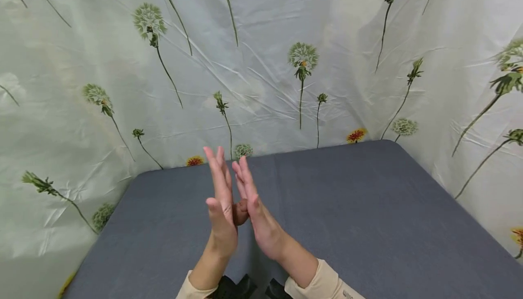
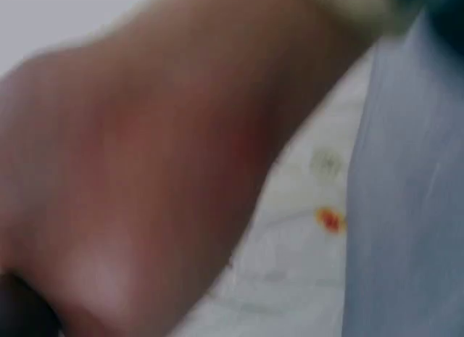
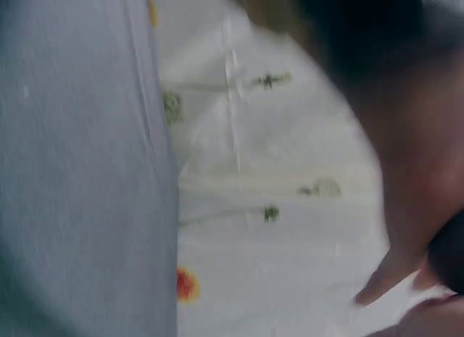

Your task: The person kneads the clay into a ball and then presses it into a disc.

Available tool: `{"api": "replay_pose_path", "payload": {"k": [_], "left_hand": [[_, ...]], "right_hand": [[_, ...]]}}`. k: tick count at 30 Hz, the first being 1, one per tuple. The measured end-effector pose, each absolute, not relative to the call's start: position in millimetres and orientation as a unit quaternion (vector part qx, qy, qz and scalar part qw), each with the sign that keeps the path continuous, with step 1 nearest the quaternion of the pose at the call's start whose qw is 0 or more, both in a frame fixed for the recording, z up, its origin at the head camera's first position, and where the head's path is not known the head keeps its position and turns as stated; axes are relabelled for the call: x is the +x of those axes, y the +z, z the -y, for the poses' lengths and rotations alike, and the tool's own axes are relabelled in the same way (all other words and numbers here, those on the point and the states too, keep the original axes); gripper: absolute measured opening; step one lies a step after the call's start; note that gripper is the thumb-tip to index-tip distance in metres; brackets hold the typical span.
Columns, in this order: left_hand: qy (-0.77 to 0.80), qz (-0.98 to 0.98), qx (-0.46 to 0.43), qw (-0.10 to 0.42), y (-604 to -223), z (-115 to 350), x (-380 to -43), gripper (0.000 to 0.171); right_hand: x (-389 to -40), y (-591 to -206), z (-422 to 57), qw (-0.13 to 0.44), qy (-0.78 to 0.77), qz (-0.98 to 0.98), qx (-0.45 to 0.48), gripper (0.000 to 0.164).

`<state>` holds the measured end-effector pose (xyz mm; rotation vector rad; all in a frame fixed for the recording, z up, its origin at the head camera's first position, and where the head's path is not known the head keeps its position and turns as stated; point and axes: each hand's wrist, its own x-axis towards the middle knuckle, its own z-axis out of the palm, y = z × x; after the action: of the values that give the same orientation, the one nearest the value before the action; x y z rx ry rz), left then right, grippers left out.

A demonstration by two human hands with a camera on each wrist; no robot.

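Observation:
A brown lump (image 1: pixel 240 212), smooth and clay-like, sits between the two palms in the head view. From the left, my left hand (image 1: pixel 222 217) presses against it with its fingers straight and pointing up. My right hand (image 1: pixel 263 224) meets it from the other side, fingers likewise extended and tilted toward the left hand. Both hands are raised over the grey table. In the right wrist view the lump (image 3: pixel 449 256) looks dark beside the blurred right hand (image 3: pixel 420 156). The left wrist view is mostly filled by the blurred left hand (image 2: pixel 145 170).
A dark grey table (image 1: pixel 347 217) spreads out beneath the hands and to both sides. Behind it hangs a pale curtain (image 1: pixel 265 76) printed with dandelions, meeting the table's back edge. Black straps or mounts (image 1: pixel 237 287) show near the cream sleeves (image 1: pixel 323 281).

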<state>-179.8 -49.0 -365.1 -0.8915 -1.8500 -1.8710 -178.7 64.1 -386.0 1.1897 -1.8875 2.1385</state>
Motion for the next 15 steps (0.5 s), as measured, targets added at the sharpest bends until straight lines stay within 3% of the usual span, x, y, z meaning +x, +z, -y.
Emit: {"api": "replay_pose_path", "payload": {"k": [4, 8, 12, 15], "left_hand": [[-0.700, 0.648, -0.269, 0.132, -371, 56, -188, 0.094], [-0.695, 0.649, -0.298, 0.082, -380, 42, -183, 0.088], [-0.673, 0.651, -0.345, 0.067, -380, 29, -171, 0.083], [-0.680, 0.643, -0.340, 0.095, -369, 32, -169, 0.083]], "right_hand": [[-167, -382, -57, 0.075, 0.655, 0.626, 0.418, 0.076], [-172, -372, -70, 0.128, 0.661, 0.617, 0.408, 0.080], [-184, -371, -85, 0.126, 0.695, 0.602, 0.373, 0.085], [-188, -376, -82, 0.094, 0.701, 0.603, 0.369, 0.086]]}}
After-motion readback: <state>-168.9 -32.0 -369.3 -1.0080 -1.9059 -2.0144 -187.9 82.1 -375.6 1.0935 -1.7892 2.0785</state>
